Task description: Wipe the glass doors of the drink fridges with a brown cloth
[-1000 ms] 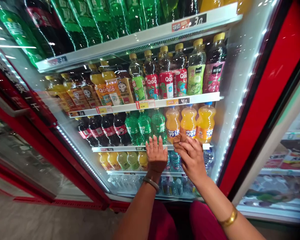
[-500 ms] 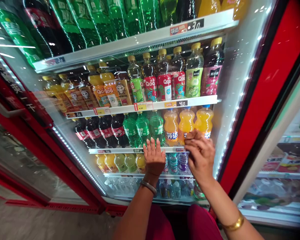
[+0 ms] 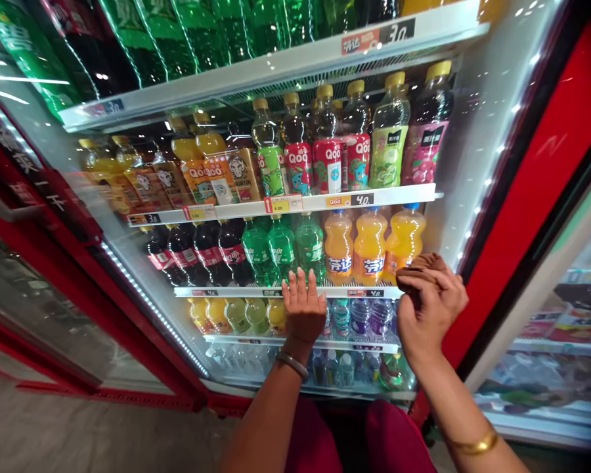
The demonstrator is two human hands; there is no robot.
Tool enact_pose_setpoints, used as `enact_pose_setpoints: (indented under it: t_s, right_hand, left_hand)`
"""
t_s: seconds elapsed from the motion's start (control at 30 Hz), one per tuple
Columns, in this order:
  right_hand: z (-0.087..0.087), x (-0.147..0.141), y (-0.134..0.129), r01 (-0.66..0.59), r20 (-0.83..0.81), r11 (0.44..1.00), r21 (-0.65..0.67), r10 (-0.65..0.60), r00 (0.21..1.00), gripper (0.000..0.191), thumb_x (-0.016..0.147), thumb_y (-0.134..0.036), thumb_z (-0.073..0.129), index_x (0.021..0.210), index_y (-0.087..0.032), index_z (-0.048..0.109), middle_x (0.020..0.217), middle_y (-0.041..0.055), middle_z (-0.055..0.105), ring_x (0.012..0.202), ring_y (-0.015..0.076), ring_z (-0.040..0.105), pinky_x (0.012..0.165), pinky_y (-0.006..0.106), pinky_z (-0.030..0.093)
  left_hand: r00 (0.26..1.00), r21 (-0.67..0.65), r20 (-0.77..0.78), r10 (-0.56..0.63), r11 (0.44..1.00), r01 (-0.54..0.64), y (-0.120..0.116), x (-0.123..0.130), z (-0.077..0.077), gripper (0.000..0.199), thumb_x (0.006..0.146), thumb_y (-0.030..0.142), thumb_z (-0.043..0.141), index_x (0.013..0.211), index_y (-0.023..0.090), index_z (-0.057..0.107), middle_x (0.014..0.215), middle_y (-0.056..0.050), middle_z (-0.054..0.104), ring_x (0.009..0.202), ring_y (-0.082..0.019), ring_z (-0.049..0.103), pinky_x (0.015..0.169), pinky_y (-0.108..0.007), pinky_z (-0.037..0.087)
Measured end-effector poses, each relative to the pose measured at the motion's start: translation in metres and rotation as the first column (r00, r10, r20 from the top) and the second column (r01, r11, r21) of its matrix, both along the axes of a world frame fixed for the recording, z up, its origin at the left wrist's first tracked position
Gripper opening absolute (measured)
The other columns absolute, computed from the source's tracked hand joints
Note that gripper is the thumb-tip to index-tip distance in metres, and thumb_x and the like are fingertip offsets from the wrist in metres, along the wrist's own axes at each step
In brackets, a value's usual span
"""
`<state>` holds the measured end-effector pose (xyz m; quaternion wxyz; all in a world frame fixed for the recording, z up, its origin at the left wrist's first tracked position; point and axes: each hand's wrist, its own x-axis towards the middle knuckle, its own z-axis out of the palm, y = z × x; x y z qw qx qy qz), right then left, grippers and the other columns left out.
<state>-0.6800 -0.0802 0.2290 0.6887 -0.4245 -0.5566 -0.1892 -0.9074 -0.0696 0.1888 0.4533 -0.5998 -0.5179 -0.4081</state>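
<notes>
My left hand (image 3: 304, 307) has its fingers stretched out and lies flat, palm forward, over the front strip of a drinks shelf (image 3: 241, 292). Whether it presses on glass or on the strip itself I cannot tell. A bunched brown cloth (image 3: 426, 264) is in my right hand (image 3: 431, 312), whose fingers close around it. That hand is at the right side of the cooler, just in front of an orange soda bottle (image 3: 405, 236). Left of it stand more orange soda bottles (image 3: 370, 244), then green bottles (image 3: 309, 246) above my left fingertips.
A red-framed drinks cooler (image 3: 536, 131) fills the view, with lit strips along both sides. Juice bottles (image 3: 328, 148) line a higher shelf, and large green bottles (image 3: 217, 39) the top. Another cooler (image 3: 561, 341) stands at right. Grey floor (image 3: 128, 437) shows at lower left.
My right hand has moved to the right with the brown cloth, from in front of the orange sodas to near the cooler's right side. My left hand has stayed in place.
</notes>
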Motion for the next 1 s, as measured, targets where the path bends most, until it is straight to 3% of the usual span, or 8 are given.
enact_pose_setpoints:
  t_s: [0.13, 0.3, 0.37, 0.5, 0.6, 0.73, 0.87, 1.0]
  right_hand:
    - [-0.026, -0.034, -0.011, -0.12, 0.297, 0.993, -0.019, 0.121, 0.947, 0.031, 0.086, -0.007, 0.064, 0.108, -0.028, 0.071, 0.12, 0.0049, 0.065, 0.14, 0.0305, 0.046, 0.117, 0.057, 0.037]
    - [-0.075, -0.014, -0.018, -0.234, 0.443, 0.968, -0.092, 0.25, 0.861, 0.032, 0.087, -0.006, 0.061, 0.108, -0.028, 0.07, 0.117, 0.004, 0.067, 0.137, 0.0288, 0.051, 0.116, 0.057, 0.041]
    - [-0.067, -0.003, -0.016, -0.202, 0.333, 0.975, -0.093, 0.222, 0.917, 0.025, 0.087, -0.008, 0.063, 0.101, -0.027, 0.071, 0.112, 0.0047, 0.067, 0.132, 0.0303, 0.054, 0.115, 0.063, 0.04]
    - [-0.01, -0.017, -0.008, -0.111, 0.061, 0.993, -0.024, 0.113, 0.992, 0.017, 0.088, -0.012, 0.064, 0.094, -0.026, 0.072, 0.112, 0.0056, 0.065, 0.133, 0.033, 0.053, 0.117, 0.069, 0.032]
    - [0.013, -0.05, -0.006, -0.131, 0.099, 0.991, 0.017, 0.129, 0.987, 0.023, 0.086, -0.008, 0.063, 0.098, -0.026, 0.072, 0.115, 0.0056, 0.064, 0.137, 0.0322, 0.048, 0.119, 0.066, 0.032]
    - [-0.023, -0.072, -0.015, -0.225, 0.357, 0.974, -0.027, 0.22, 0.908, 0.036, 0.085, -0.004, 0.062, 0.11, -0.028, 0.07, 0.121, 0.0049, 0.066, 0.141, 0.0298, 0.046, 0.118, 0.058, 0.037]
    - [-0.073, -0.044, -0.024, -0.268, 0.437, 0.955, -0.13, 0.297, 0.849, 0.038, 0.086, -0.001, 0.059, 0.112, -0.027, 0.07, 0.12, 0.0047, 0.068, 0.14, 0.0295, 0.048, 0.119, 0.059, 0.038]
    - [-0.056, -0.01, -0.021, -0.215, 0.308, 0.968, -0.126, 0.245, 0.919, 0.025, 0.086, -0.006, 0.064, 0.097, -0.026, 0.072, 0.109, 0.004, 0.067, 0.129, 0.0309, 0.057, 0.116, 0.066, 0.036]
  left_hand:
    - [1.0, -0.037, 0.011, 0.005, 0.999, -0.005, 0.0, 0.0, -0.002, 0.069, 0.092, 0.021, 0.058, 0.156, 0.006, 0.038, 0.163, -0.022, 0.029, 0.157, -0.036, 0.013, 0.128, -0.061, 0.023]
    - [1.0, -0.084, 0.014, 0.019, 0.996, -0.017, 0.001, -0.002, -0.006, 0.067, 0.091, 0.024, 0.059, 0.154, 0.008, 0.044, 0.162, -0.021, 0.031, 0.156, -0.036, 0.013, 0.127, -0.063, 0.021]
    - [1.0, -0.093, 0.014, 0.017, 0.996, -0.016, 0.003, -0.002, -0.007, 0.065, 0.091, 0.025, 0.059, 0.152, 0.008, 0.046, 0.162, -0.021, 0.032, 0.156, -0.037, 0.014, 0.127, -0.063, 0.02]
    - [0.999, -0.107, 0.037, 0.01, 0.994, -0.006, 0.004, -0.002, -0.009, 0.063, 0.09, 0.027, 0.058, 0.151, 0.01, 0.049, 0.161, -0.02, 0.036, 0.156, -0.037, 0.021, 0.128, -0.063, 0.018]
    - [0.999, -0.11, 0.042, 0.001, 0.994, 0.003, 0.002, -0.001, -0.008, 0.062, 0.09, 0.027, 0.059, 0.15, 0.011, 0.05, 0.161, -0.02, 0.038, 0.156, -0.036, 0.022, 0.128, -0.062, 0.017]
    - [0.999, -0.107, 0.032, 0.001, 0.994, 0.003, 0.0, -0.001, -0.006, 0.06, 0.091, 0.027, 0.058, 0.149, 0.011, 0.052, 0.161, -0.019, 0.039, 0.157, -0.034, 0.019, 0.129, -0.059, 0.017]
    - [1.0, -0.108, 0.022, 0.009, 0.994, -0.007, 0.0, -0.001, -0.006, 0.06, 0.091, 0.027, 0.058, 0.149, 0.011, 0.052, 0.159, -0.019, 0.041, 0.157, -0.034, 0.022, 0.129, -0.059, 0.018]
    - [0.999, -0.109, 0.028, 0.017, 0.994, -0.014, 0.001, -0.001, -0.007, 0.061, 0.091, 0.028, 0.057, 0.149, 0.012, 0.052, 0.158, -0.018, 0.044, 0.155, -0.035, 0.027, 0.129, -0.06, 0.019]
